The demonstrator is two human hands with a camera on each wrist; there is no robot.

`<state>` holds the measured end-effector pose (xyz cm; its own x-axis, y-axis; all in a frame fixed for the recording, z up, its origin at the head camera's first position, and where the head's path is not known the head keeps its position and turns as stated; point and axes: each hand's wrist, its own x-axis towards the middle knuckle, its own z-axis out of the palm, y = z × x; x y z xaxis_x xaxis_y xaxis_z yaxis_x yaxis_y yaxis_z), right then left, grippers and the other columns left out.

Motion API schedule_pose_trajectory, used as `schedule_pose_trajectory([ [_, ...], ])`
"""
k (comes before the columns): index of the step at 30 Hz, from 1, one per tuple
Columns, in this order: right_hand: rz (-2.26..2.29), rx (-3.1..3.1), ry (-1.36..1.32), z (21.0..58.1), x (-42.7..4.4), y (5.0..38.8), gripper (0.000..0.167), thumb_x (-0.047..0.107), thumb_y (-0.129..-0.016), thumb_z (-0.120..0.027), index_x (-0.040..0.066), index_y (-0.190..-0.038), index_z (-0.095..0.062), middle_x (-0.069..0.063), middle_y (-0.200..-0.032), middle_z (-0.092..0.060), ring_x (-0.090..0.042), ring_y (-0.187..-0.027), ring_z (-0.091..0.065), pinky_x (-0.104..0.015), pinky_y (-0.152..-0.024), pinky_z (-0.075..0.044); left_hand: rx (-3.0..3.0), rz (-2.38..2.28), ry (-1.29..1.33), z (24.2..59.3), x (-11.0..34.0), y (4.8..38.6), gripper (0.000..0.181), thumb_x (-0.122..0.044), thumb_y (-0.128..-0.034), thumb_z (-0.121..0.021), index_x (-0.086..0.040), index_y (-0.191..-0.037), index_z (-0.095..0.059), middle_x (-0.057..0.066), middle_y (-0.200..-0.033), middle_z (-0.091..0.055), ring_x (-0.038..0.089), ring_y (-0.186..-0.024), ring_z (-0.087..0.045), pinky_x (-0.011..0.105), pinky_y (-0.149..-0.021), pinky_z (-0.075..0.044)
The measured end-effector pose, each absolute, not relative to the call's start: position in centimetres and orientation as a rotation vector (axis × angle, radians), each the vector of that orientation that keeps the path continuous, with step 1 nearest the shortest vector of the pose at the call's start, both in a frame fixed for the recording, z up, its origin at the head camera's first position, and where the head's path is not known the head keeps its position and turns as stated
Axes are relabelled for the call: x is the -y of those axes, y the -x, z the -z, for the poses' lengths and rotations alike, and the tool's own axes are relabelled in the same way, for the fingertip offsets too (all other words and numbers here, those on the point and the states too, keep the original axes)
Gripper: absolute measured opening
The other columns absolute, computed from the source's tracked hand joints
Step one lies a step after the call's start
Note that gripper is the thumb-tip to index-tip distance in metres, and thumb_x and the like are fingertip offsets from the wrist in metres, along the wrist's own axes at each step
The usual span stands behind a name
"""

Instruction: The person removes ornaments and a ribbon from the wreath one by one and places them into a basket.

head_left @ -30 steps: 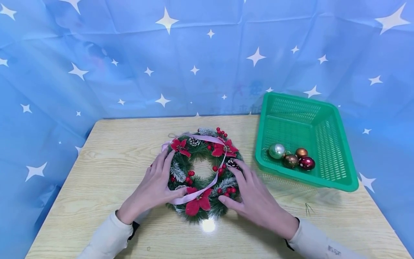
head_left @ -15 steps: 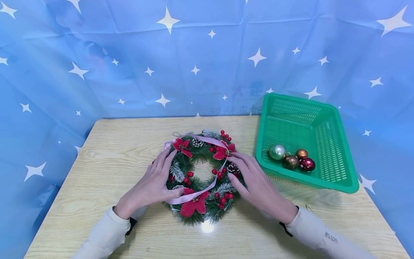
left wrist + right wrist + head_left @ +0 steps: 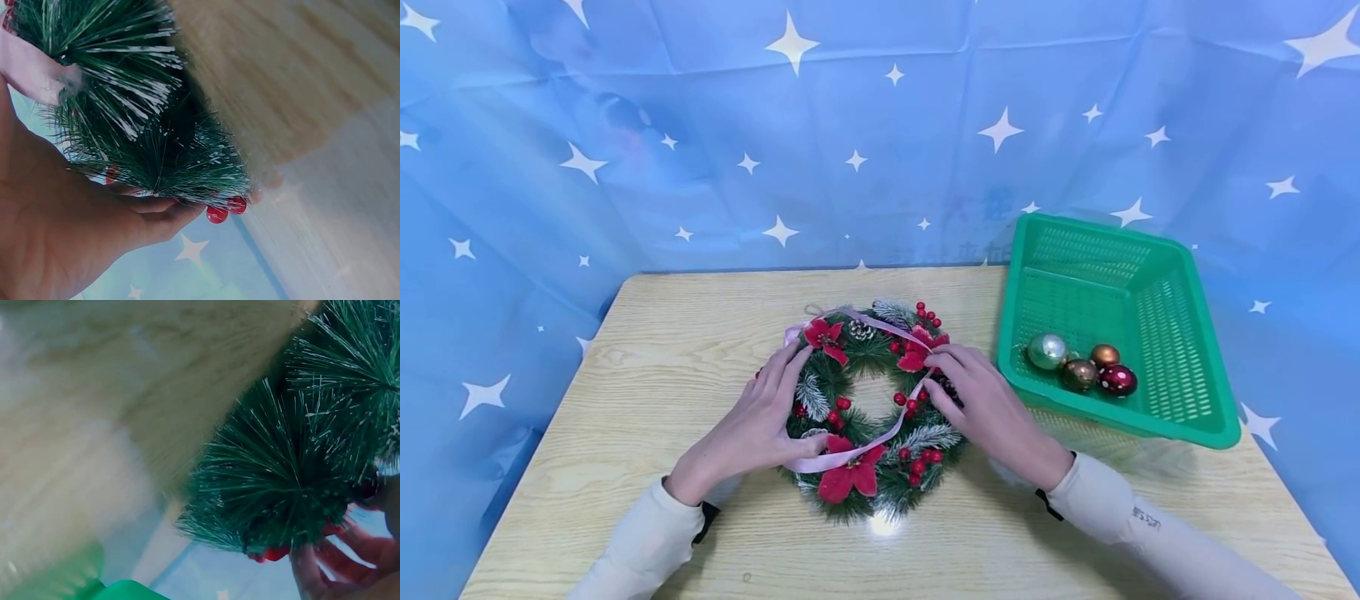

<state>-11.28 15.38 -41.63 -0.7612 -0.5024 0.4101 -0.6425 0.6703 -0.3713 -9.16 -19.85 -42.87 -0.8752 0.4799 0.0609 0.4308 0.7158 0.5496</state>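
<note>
A green Christmas wreath [image 3: 868, 492] with red poinsettias, red berries and pine cones lies on the table, a pale pink ribbon [image 3: 842, 458] looped over it. My left hand [image 3: 748, 425] grips the wreath's left side, thumb over the ribbon at lower left and fingers along the outer edge. In the left wrist view the fingers pass behind the needles [image 3: 144, 125]. At the upper right poinsettia [image 3: 913, 357], my right hand [image 3: 992, 408] pinches the ribbon between thumb and fingers. The right wrist view shows these fingers [image 3: 344, 556] partly behind the wreath's needles.
To the right stands a green plastic basket [image 3: 1195, 333] holding several shiny baubles, among them a silver one [image 3: 1047, 352] and a dark red dotted one [image 3: 1117, 380]. A blue cloth with white stars [image 3: 880, 167] hangs behind the wooden table [image 3: 700, 333].
My right hand has moved up along the wreath's right side from the pine cone to the ribbon by the upper poinsettia. The wreath has turned slightly clockwise. The left hand keeps its hold.
</note>
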Motion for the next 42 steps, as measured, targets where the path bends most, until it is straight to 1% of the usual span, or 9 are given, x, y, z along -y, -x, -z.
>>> schedule_pose_trajectory([
  [6, -0.667, 2.598, -0.91, 41.0, -15.1, 11.3, 0.011, 0.007, -0.098, -0.081, 0.003, -0.108, -0.078, -0.011, -0.111, -0.075, -0.029, -0.103, -0.074, -0.047, -0.088, -0.062, -2.824, -0.886, -0.731, 42.9, 20.0, 9.0, 0.12, -0.054, -0.0907, -0.083, -0.01, -0.176, -0.01, 0.017, -0.18, -0.007, 0.048, -0.162, -0.016, 0.081, -0.117, -0.022],
  [11, -0.65, 2.636, -0.878, 39.9, -15.0, 11.3, 0.007, 0.004, -0.096, -0.084, 0.002, -0.102, -0.081, -0.009, -0.103, -0.077, -0.026, -0.092, -0.076, -0.045, -0.08, -0.064, -2.82, -0.902, -0.754, 43.0, 20.1, 8.9, 0.115, -0.053, -0.0927, -0.083, -0.012, -0.176, -0.014, 0.02, -0.18, -0.006, 0.052, -0.161, -0.018, 0.081, -0.116, -0.021],
  [18, -0.614, 2.63, -0.89, 37.9, -16.5, 11.4, 0.01, 0.001, -0.094, -0.084, 0.002, -0.103, -0.082, -0.011, -0.103, -0.08, -0.029, -0.093, -0.077, -0.047, -0.079, -0.064, -2.817, -0.909, -0.761, 42.9, 20.0, 8.9, 0.111, -0.056, -0.094, -0.08, -0.017, -0.176, -0.018, 0.021, -0.18, -0.004, 0.054, -0.16, -0.017, 0.083, -0.116, -0.02],
  [25, -0.522, 2.614, -0.859, 36.3, -18.8, 11.7, 0.011, -0.002, -0.091, -0.086, 0.002, -0.099, -0.082, -0.01, -0.098, -0.079, -0.028, -0.087, -0.076, -0.05, -0.072, -0.062, -2.832, -0.897, -0.749, 42.8, 20.0, 8.8, 0.112, -0.062, -0.0931, -0.08, -0.019, -0.176, -0.018, 0.017, -0.181, -0.001, 0.049, -0.162, -0.015, 0.08, -0.118, -0.019],
  [29, -0.496, 2.63, -0.867, 35.7, -19.7, 11.5, 0.014, -0.002, -0.09, -0.087, 0.004, -0.101, -0.082, -0.01, -0.101, -0.08, -0.029, -0.089, -0.077, -0.053, -0.072, -0.059, -2.854, -0.885, -0.747, 42.9, 20.0, 8.8, 0.113, -0.064, -0.0932, -0.079, -0.018, -0.176, -0.019, 0.016, -0.181, -0.001, 0.049, -0.162, -0.014, 0.081, -0.117, -0.02],
  [32, -0.502, 2.599, -0.888, 35.1, -20.3, 11.4, 0.016, -0.004, -0.088, -0.088, 0.003, -0.102, -0.082, -0.012, -0.101, -0.08, -0.03, -0.09, -0.077, -0.052, -0.073, -0.061, -2.861, -0.881, -0.752, 43.0, 20.0, 8.8, 0.112, -0.065, -0.0941, -0.078, -0.017, -0.177, -0.018, 0.014, -0.182, 0.0, 0.047, -0.163, -0.013, 0.082, -0.116, -0.021],
  [35, -0.501, 2.557, -0.889, 34.6, -21.1, 11.5, 0.019, -0.006, -0.085, -0.09, 0.002, -0.101, -0.082, -0.012, -0.1, -0.079, -0.03, -0.087, -0.077, -0.05, -0.069, -0.063, -2.858, -0.876, -0.75, 43.0, 20.0, 8.8, 0.111, -0.065, -0.0946, -0.076, -0.016, -0.176, -0.019, 0.013, -0.182, 0.0, 0.047, -0.163, -0.014, 0.081, -0.116, -0.022],
  [38, -0.484, 2.537, -0.883, 34.1, -21.9, 11.7, 0.021, -0.005, -0.083, -0.091, 0.002, -0.1, -0.082, -0.011, -0.098, -0.079, -0.028, -0.082, -0.076, -0.048, -0.064, -0.062, -2.851, -0.866, -0.729, 42.9, 19.9, 8.7, 0.111, -0.066, -0.0944, -0.076, -0.015, -0.176, -0.019, 0.014, -0.182, 0.0, 0.048, -0.162, -0.014, 0.081, -0.117, -0.022],
  [42, -0.465, 2.542, -0.887, 33.7, -23.2, 12.0, 0.021, -0.006, -0.083, -0.09, 0.002, -0.101, -0.081, -0.012, -0.098, -0.079, -0.027, -0.08, -0.075, -0.047, -0.062, -0.06, -2.842, -0.858, -0.698, 42.8, 19.8, 8.7, 0.112, -0.068, -0.0944, -0.075, -0.017, -0.177, -0.018, 0.015, -0.181, 0.0, 0.048, -0.163, -0.013, 0.08, -0.118, -0.021],
])
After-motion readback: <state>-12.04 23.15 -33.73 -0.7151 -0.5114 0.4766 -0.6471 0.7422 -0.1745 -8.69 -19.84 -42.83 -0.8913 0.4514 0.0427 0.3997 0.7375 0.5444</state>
